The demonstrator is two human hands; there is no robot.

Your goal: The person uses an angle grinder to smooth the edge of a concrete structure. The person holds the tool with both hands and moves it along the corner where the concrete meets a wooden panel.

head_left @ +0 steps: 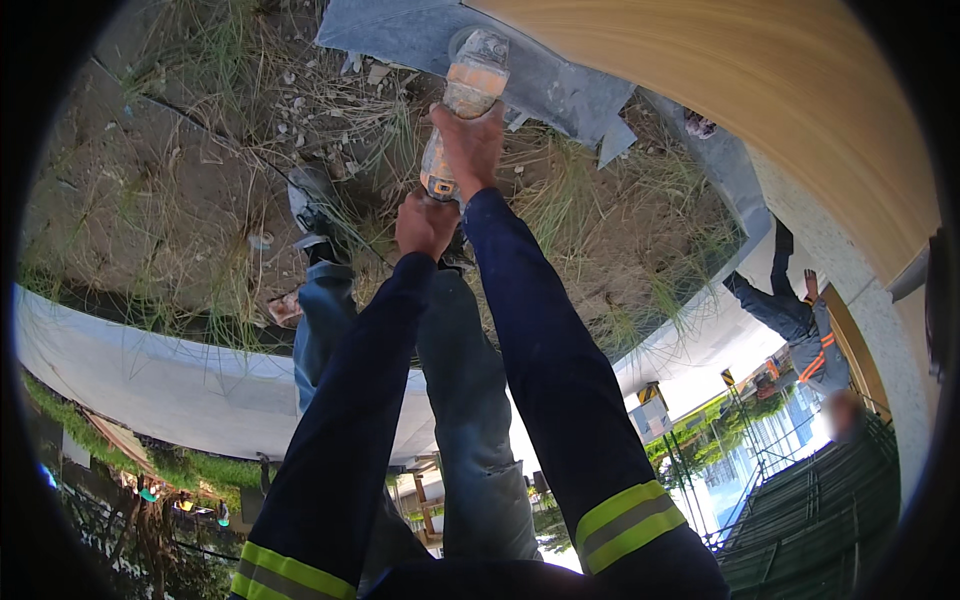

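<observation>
Both arms reach forward in dark blue sleeves with reflective bands. My right hand (472,148) is closed around the body of a dusty orange and grey angle grinder (478,78). Nearer to me, my left hand (427,224) is wrapped round the tool's rear end; part of its fingers is hidden. The grinder's head is at a grey slab (570,95) along the wall's foot, where a pale round patch shows beside it. Whether the disc touches the slab I cannot tell. A jagged grey corner piece (617,140) sticks out to the right of the tool.
Dry soil (220,190) with grass tufts and rubble lies under me. A thin dark cable (245,150) crosses it near my left shoe (312,200). A tan curved panel (760,60) rises ahead right. Behind runs a white kerb (180,375). Another person (815,335) stands at right.
</observation>
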